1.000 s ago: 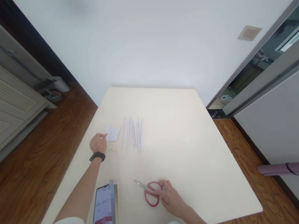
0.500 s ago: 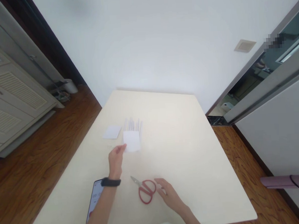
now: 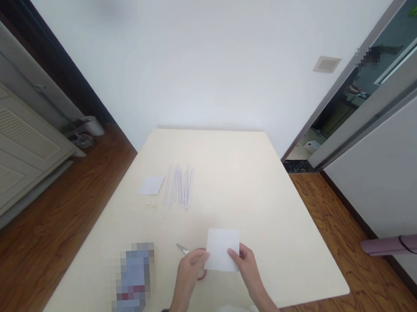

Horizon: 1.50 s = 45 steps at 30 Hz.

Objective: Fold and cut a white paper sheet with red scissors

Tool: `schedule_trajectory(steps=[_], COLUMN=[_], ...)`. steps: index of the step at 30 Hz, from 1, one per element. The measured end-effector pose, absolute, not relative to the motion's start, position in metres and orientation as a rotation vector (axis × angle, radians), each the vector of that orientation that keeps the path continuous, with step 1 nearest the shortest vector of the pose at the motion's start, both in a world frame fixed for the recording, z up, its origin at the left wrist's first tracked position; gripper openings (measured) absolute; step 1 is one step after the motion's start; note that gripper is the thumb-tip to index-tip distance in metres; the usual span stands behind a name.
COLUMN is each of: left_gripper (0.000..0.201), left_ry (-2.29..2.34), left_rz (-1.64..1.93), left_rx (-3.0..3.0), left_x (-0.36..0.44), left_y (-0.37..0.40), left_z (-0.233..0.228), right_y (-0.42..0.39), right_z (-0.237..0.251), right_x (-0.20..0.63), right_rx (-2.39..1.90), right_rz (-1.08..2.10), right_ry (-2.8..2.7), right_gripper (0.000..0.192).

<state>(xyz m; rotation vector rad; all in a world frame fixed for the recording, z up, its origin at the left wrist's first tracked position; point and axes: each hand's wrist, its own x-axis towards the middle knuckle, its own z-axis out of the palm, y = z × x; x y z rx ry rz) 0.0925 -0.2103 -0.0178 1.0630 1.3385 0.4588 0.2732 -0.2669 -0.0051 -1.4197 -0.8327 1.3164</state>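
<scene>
Your left hand (image 3: 189,271) and right hand (image 3: 248,265) pinch opposite sides of a square white sheet (image 3: 220,246), fingers closed on it, above the near part of the table (image 3: 252,181). Scissors (image 3: 183,248) lie partly hidden by your left hand. To your left, a pixelated object (image 3: 133,281). Farther out: white square paper (image 3: 152,186), thin white strips (image 3: 180,187) beside it, small scraps (image 3: 152,207) just nearer you. Wooden floor (image 3: 105,180); louvred cabinet (image 3: 26,137) at left; white bin (image 3: 94,126) beyond, contents too small to tell.

The right of the table (image 3: 266,199) leaves free passage; scissors (image 3: 182,249), white strips (image 3: 178,188) and a paper square (image 3: 152,186) obstruct its left.
</scene>
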Motion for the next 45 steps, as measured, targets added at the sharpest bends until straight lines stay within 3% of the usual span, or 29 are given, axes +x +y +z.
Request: schedule_trajectory(steps=[13, 31, 45], left_gripper=[0.029, 0.027, 0.028], left_ry=[1.289, 1.331, 1.259], left_rz=[0.481, 0.788, 0.77], left_rx=[1.069, 1.209, 1.063], left_x=[0.113, 0.113, 0.128], left_y=[-0.235, -0.227, -0.228], left_z=[0.036, 0.095, 0.148], right_y=[-0.288, -0.267, -0.269], right_z=[0.011, 0.107, 0.143], right_x=[0.291, 0.299, 0.292], right_rx=[-1.546, -1.351, -1.328], right_rz=[1.344, 1.117, 0.984], right_ry=[-0.734, -0.863, -1.163], right_gripper=[0.029, 0.029, 0.033])
